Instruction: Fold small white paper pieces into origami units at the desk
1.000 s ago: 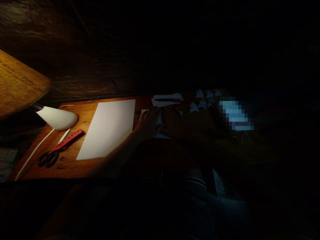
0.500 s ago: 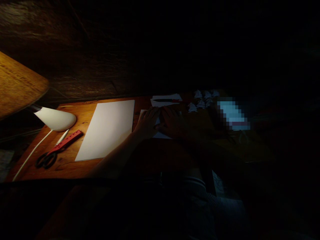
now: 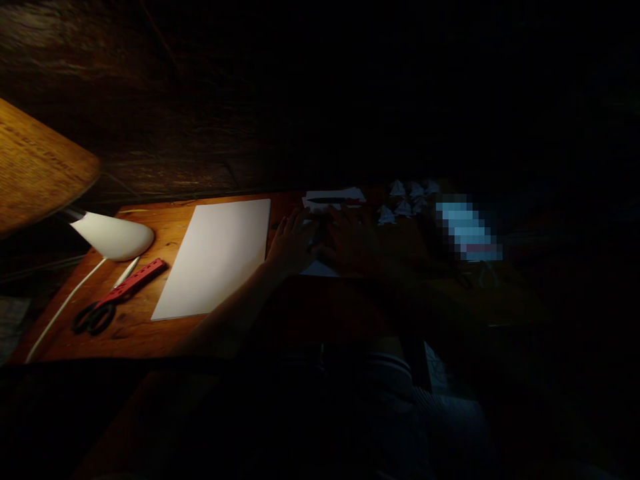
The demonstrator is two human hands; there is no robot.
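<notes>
In dim light, my left hand [image 3: 293,243] lies with its fingers spread flat on a small white sheet of paper [image 3: 316,268] on the wooden desk [image 3: 150,327]. My right hand [image 3: 353,243] rests beside it on the same sheet, its fingers stretched out too, though it is deep in shadow. Both hands press down on the paper and cover most of it. Just left of my left hand lies a large stack of white paper [image 3: 215,257].
A lamp [image 3: 113,235] with a wooden shade [image 3: 35,167] lights the desk's left end. Scissors [image 3: 93,317], a red ruler [image 3: 133,281] and a pen [image 3: 127,272] lie beneath it. Behind my hands are a paper scrap with a dark pen [image 3: 333,198], several small folded paper pieces [image 3: 407,198] and a lit screen [image 3: 467,230].
Both hands have slid a little farther up the small sheet, away from me, and now cover more of it. Nothing else has moved.
</notes>
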